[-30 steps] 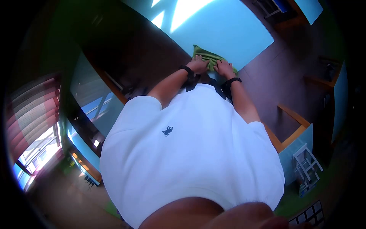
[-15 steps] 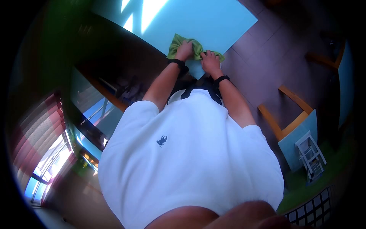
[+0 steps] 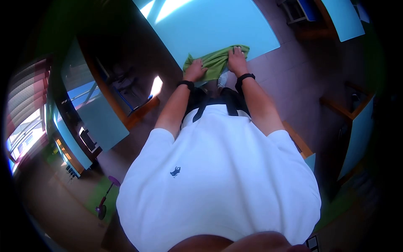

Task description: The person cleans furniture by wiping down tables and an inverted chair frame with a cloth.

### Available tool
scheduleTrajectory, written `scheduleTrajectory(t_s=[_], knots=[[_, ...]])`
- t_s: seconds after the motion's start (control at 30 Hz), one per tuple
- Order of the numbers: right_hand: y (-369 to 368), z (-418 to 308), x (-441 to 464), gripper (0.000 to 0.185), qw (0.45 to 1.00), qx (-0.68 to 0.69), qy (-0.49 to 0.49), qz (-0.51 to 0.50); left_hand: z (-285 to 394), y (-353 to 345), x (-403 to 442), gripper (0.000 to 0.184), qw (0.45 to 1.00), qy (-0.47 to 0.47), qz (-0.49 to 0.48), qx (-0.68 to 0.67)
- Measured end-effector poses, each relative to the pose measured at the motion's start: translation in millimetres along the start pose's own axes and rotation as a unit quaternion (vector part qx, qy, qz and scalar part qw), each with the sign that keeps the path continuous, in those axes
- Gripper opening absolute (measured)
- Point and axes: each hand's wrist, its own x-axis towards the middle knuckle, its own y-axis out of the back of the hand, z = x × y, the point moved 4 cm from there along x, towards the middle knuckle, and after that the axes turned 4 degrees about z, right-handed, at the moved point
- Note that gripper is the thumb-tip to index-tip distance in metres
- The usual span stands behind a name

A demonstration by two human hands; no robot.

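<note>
A green cloth (image 3: 215, 61) is stretched out across the near end of a light blue tabletop (image 3: 210, 25), with some folds in it. My left hand (image 3: 194, 71) is closed on the cloth's left part. Its right end is held by my right hand (image 3: 237, 61), whose fingers are bent over the fabric. Part of the cloth hangs at the table's near edge, above my shoe (image 3: 222, 80). Both wrists wear black bands.
Another table (image 3: 98, 119) with a wooden frame stands to the left. More tables (image 3: 344, 19) stand at the far right and at the right side (image 3: 357, 134). A purple and red stand-like object (image 3: 105, 197) is at the lower left. Tiled floor (image 3: 289, 80) runs along the right.
The cloth has gone from bunched up to spread wider. My hands have moved apart, the left one slightly down and left, the right one rightward. My view has shifted.
</note>
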Motion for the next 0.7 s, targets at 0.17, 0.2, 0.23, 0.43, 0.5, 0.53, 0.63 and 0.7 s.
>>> scheduleTrajectory(t_s=[0.17,0.2,0.23,0.43,0.5,0.53,0.63,0.7], knots=[[-12.7,-108.7,-4.3,0.047,0.984,0.131,0.079,-0.095,-37.7,-13.0,-33.0,0.049,0.998,0.055,0.028,-0.007],[-13.9,-122.5,-16.3,0.049,0.968,0.164,0.137,-0.13,-34.3,-13.4,-43.6,0.048,0.998,0.065,0.02,-0.016],[-11.2,-119.8,-30.7,0.049,0.966,0.155,0.152,-0.139,-30.7,-16.1,-51.6,0.041,0.994,0.102,-0.006,-0.047],[-16.0,-100.2,-77.7,0.045,0.928,0.289,0.169,-0.16,-9.8,-20.7,-78.6,0.029,0.996,0.042,0.079,-0.02],[-7.5,-65.1,-78.5,0.047,0.947,0.235,0.132,-0.175,21.4,-22.5,-84.2,0.023,0.988,0.001,0.151,0.013],[-5.4,-48.1,-68.0,0.048,0.957,0.207,0.105,-0.171,29.7,-20.6,-73.6,0.023,0.987,-0.005,0.157,0.015],[-16.9,12.8,-55.3,0.057,0.98,0.145,-0.013,-0.134,39.5,-34.7,-66.7,0.022,0.981,-0.018,0.186,-0.05],[-12.0,9.8,-51.8,0.062,0.973,0.142,-0.021,-0.182,36.5,-34.3,-72.6,0.025,0.983,-0.036,0.173,-0.042]])
